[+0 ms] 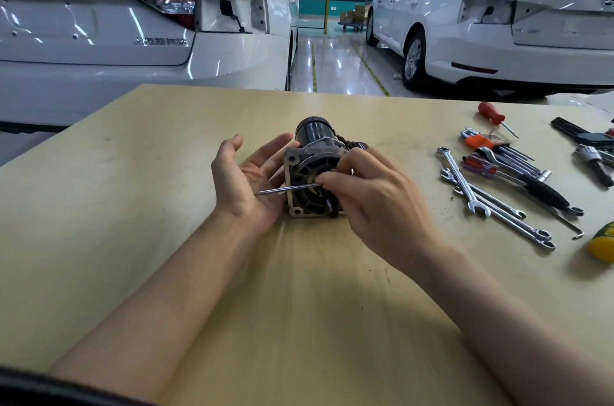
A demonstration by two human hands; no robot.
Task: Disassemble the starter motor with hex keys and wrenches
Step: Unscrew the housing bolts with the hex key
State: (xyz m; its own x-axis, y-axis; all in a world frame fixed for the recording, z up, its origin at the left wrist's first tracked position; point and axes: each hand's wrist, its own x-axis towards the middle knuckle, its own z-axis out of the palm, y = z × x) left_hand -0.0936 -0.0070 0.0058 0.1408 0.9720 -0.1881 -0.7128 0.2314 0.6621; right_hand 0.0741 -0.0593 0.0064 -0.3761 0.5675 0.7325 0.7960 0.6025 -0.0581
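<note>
- Head view: black-and-grey metal starter motor (312, 169) is lying mid-table.
- My left hand (247, 178) is cupping wide at its nine o'clock.
- My right hand (363, 193) is pinching a thin silver rod (287, 189) at its face.

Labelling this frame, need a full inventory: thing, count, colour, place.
starter motor: 1, black body, grey end flange, table centre, lying on its side
hex key: 1, silver, at the flange face, pinched by the right hand
table: 1, pale wood, foreground
combination wrenches: several, chrome, table right
hex key set: 1, orange holder, table right
red-handled screwdriver: 1, far right of table
black-handled tool: 1, among the wrenches
yellow object: 1, right edge, cut off
cars: 2, white, behind the table
left hand: open, beside the flange
right hand: pinching the hex key
</note>
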